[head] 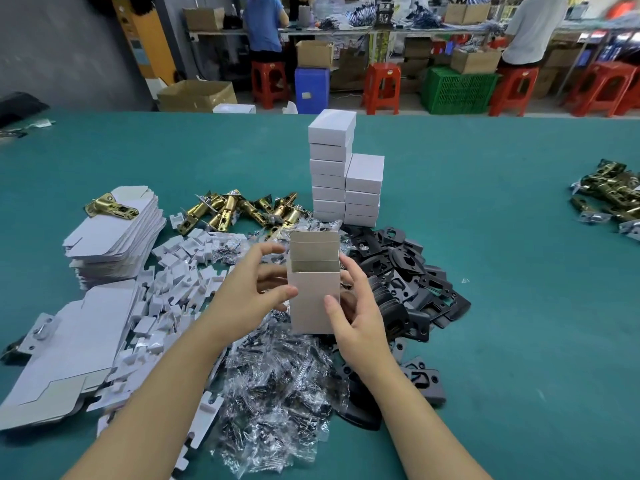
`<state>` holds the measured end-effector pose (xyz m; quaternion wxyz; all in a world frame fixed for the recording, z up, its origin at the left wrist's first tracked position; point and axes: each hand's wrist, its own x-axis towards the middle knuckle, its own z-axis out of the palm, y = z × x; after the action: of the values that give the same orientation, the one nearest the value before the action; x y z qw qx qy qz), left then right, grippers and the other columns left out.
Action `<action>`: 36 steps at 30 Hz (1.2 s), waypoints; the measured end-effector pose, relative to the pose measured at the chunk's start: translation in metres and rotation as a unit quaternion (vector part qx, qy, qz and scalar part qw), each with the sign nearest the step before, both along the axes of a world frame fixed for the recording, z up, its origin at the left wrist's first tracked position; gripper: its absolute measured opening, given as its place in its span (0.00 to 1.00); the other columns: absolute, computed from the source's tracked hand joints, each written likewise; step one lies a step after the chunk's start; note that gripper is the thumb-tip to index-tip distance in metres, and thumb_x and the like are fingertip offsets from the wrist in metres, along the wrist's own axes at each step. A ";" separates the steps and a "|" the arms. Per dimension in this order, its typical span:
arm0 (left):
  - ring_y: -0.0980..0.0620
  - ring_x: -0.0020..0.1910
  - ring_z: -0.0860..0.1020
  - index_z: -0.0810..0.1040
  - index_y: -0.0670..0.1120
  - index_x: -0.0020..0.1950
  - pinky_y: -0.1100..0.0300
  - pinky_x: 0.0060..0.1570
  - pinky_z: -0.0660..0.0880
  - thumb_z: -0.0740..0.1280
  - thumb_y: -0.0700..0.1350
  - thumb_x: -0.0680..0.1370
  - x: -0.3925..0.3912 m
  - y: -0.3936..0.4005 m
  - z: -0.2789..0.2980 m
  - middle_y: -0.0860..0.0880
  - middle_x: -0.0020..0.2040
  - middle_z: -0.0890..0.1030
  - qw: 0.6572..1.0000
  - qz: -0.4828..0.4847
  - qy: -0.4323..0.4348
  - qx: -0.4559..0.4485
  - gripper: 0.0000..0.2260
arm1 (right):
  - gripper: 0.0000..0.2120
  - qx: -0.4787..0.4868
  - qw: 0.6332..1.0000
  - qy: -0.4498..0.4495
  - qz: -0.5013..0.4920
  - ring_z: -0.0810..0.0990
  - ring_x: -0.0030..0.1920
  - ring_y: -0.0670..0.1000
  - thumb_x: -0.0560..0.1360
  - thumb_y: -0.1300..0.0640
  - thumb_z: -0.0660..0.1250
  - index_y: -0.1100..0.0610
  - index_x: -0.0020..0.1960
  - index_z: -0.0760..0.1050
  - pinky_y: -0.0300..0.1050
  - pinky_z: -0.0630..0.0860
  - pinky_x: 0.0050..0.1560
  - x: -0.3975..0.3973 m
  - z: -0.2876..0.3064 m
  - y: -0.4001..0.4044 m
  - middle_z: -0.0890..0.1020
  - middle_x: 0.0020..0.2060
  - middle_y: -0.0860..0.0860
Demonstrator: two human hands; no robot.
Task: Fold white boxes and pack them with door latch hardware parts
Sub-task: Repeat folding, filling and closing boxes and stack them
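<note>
I hold a white box (313,299) upright above the table, its top flaps open and its grey inside showing. My left hand (256,289) grips its left side, thumb on the front face. My right hand (353,313) grips the right side, thumb also on the front. Behind it lie brass door latches (239,209). Black strike plates (408,275) are heaped to the right. Clear bags of screws (277,386) lie below the box. White card inserts (173,278) are scattered to the left.
Two stacks of closed white boxes (343,174) stand behind the latches. Flat unfolded box blanks (114,230) are piled at left, one brass latch on top. More brass latches (613,195) lie far right on the green table (502,237). People sit at benches beyond.
</note>
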<state>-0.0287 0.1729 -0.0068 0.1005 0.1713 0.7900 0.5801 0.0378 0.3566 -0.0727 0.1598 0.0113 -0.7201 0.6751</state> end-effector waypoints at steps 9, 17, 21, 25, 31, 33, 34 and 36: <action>0.52 0.47 0.84 0.78 0.60 0.62 0.57 0.45 0.81 0.66 0.42 0.82 -0.002 0.003 0.003 0.55 0.56 0.85 0.999 0.007 -0.043 0.014 0.14 | 0.17 0.067 0.997 -0.009 -0.029 0.81 0.57 0.51 0.80 0.52 0.65 0.37 0.66 0.72 0.61 0.81 0.53 0.000 -0.001 0.005 0.79 0.59 0.49; 0.57 0.34 0.74 0.81 0.54 0.59 0.62 0.34 0.70 0.70 0.45 0.80 -0.008 0.016 0.009 0.56 0.37 0.82 0.990 0.069 -0.092 0.086 0.09 | 0.17 0.047 0.999 -0.005 -0.023 0.81 0.58 0.51 0.79 0.55 0.66 0.40 0.66 0.73 0.59 0.82 0.55 0.001 0.001 0.005 0.80 0.60 0.52; 0.60 0.28 0.73 0.82 0.52 0.61 0.64 0.28 0.67 0.70 0.41 0.81 -0.008 0.021 0.009 0.52 0.42 0.84 0.992 0.032 -0.090 0.078 0.11 | 0.18 0.049 0.999 0.001 -0.021 0.81 0.56 0.51 0.79 0.55 0.66 0.39 0.65 0.74 0.52 0.82 0.52 0.002 0.001 0.004 0.80 0.59 0.50; 0.60 0.28 0.75 0.84 0.55 0.57 0.68 0.27 0.69 0.67 0.38 0.82 -0.007 0.025 0.009 0.52 0.43 0.84 0.991 0.028 -0.092 0.091 0.13 | 0.16 0.044 0.999 0.000 -0.030 0.81 0.55 0.51 0.80 0.53 0.66 0.39 0.66 0.75 0.50 0.82 0.52 0.001 0.000 0.005 0.80 0.58 0.49; 0.55 0.29 0.66 0.86 0.52 0.56 0.67 0.28 0.64 0.65 0.38 0.83 -0.006 0.022 0.010 0.48 0.38 0.78 0.993 -0.004 -0.067 0.094 0.13 | 0.16 0.017 0.999 -0.003 -0.039 0.82 0.58 0.46 0.81 0.51 0.66 0.37 0.66 0.76 0.38 0.78 0.53 0.000 0.002 0.005 0.81 0.57 0.37; 0.52 0.30 0.65 0.86 0.53 0.56 0.63 0.31 0.64 0.66 0.40 0.83 -0.004 0.020 0.009 0.40 0.37 0.75 0.996 -0.013 -0.053 0.075 0.11 | 0.17 0.017 0.999 0.001 -0.047 0.82 0.58 0.46 0.80 0.50 0.67 0.34 0.66 0.74 0.37 0.79 0.53 0.001 0.005 0.004 0.82 0.57 0.36; 0.52 0.31 0.66 0.86 0.53 0.56 0.63 0.32 0.65 0.66 0.41 0.83 -0.002 0.018 0.009 0.37 0.38 0.74 0.996 -0.020 -0.047 0.067 0.11 | 0.17 0.013 0.999 -0.001 -0.051 0.83 0.58 0.46 0.80 0.49 0.67 0.32 0.64 0.72 0.38 0.79 0.52 0.002 0.007 0.003 0.82 0.57 0.37; 0.53 0.33 0.71 0.86 0.53 0.54 0.64 0.34 0.70 0.68 0.44 0.81 0.002 0.016 0.010 0.37 0.45 0.79 0.997 -0.034 -0.035 0.067 0.08 | 0.17 -0.011 0.998 -0.011 -0.054 0.84 0.56 0.46 0.78 0.48 0.68 0.29 0.60 0.69 0.40 0.80 0.50 0.002 0.008 0.003 0.83 0.56 0.40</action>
<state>-0.0270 0.1885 0.0029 0.1362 0.1837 0.7392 0.6334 0.0395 0.3598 -0.0646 0.1883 -0.0365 -0.7137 0.6737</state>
